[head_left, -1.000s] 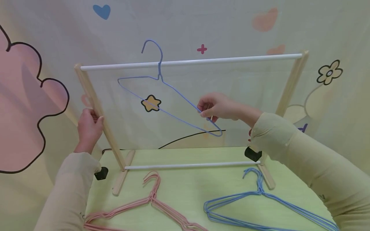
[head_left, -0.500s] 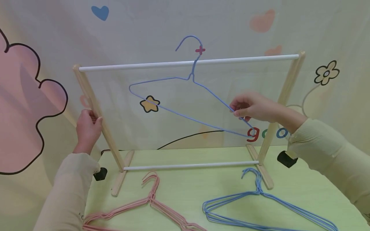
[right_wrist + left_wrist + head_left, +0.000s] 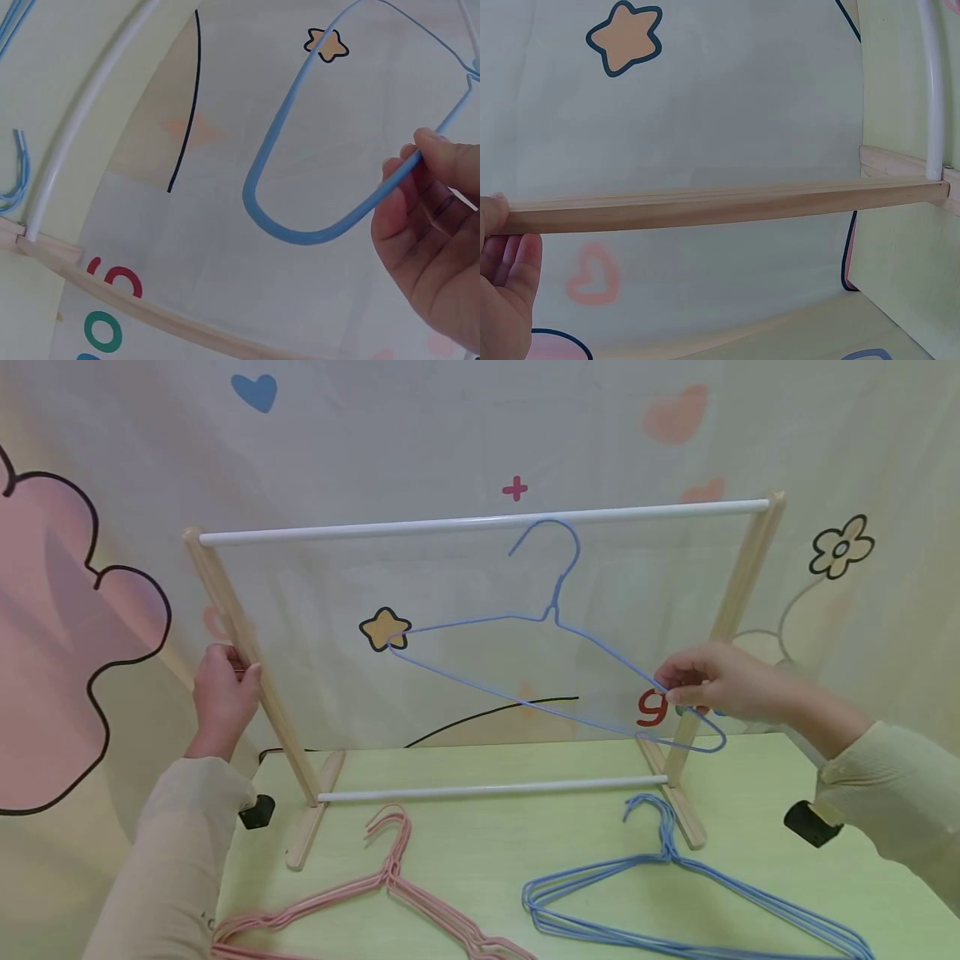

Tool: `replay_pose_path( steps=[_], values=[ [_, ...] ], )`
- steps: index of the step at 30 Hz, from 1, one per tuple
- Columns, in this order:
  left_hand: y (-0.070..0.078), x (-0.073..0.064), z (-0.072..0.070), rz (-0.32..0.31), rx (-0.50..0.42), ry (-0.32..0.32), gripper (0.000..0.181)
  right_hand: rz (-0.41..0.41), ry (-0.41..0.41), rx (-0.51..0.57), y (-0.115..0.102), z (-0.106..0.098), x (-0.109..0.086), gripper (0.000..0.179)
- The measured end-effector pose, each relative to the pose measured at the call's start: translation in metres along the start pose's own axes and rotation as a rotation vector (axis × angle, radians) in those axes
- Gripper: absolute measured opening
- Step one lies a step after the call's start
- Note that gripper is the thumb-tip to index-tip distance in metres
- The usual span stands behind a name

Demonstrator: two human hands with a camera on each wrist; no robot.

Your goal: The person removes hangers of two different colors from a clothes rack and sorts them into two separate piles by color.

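Note:
My left hand (image 3: 223, 693) grips the wooden left post (image 3: 287, 739) of a hanging rack; in the left wrist view its fingers and thumb lie on either side of that post (image 3: 705, 208). In my right hand (image 3: 712, 681) a blue wire clothes hanger (image 3: 557, 592) is pinched by its right arm, between thumb and fingers. The right wrist view shows the hanger's rounded end (image 3: 300, 237) sticking out past the fingers. The hanger tilts down to the right. Its hook top overlaps the lower edge of the white top rail (image 3: 375, 529); whether they touch I cannot tell.
On the pale green table (image 3: 465, 835) lie several pink hangers (image 3: 392, 870) at front left and several blue hangers (image 3: 669, 855) at front right. A white lower bar (image 3: 495, 790) joins the rack's feet. A patterned curtain (image 3: 450, 435) hangs behind.
My right hand has carried the blue hanger to the right, then down, so its hook has dropped from above the top rail to that rail's height. The left hand stays on the post.

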State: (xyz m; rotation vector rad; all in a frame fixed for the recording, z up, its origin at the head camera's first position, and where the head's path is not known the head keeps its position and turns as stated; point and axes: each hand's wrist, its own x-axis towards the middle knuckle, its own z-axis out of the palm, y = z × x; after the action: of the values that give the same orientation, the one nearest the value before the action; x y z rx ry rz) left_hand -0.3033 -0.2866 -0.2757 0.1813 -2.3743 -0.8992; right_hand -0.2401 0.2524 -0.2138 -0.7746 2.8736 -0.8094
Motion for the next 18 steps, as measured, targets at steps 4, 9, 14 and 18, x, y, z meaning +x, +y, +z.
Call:
replay_pose_path(
  steps=[4, 9, 14, 18],
  values=[
    [0.000, 0.000, 0.001, 0.002, -0.006, 0.005, 0.031, -0.001, -0.018, 0.000, 0.014, 0.010, -0.013, 0.011],
    [0.000, 0.000, 0.001, -0.010, -0.005, -0.008, 0.033, -0.017, -0.063, 0.034, 0.029, 0.022, -0.027, 0.011],
    [-0.001, 0.000, 0.001, -0.008, -0.007, 0.000, 0.032, 0.005, -0.097, 0.051, 0.042, 0.035, -0.039, 0.011],
    [0.000, 0.000, 0.001, -0.007, -0.001, 0.016, 0.031, 0.024, -0.113, 0.083, 0.055, 0.050, -0.048, 0.011]
  ],
)
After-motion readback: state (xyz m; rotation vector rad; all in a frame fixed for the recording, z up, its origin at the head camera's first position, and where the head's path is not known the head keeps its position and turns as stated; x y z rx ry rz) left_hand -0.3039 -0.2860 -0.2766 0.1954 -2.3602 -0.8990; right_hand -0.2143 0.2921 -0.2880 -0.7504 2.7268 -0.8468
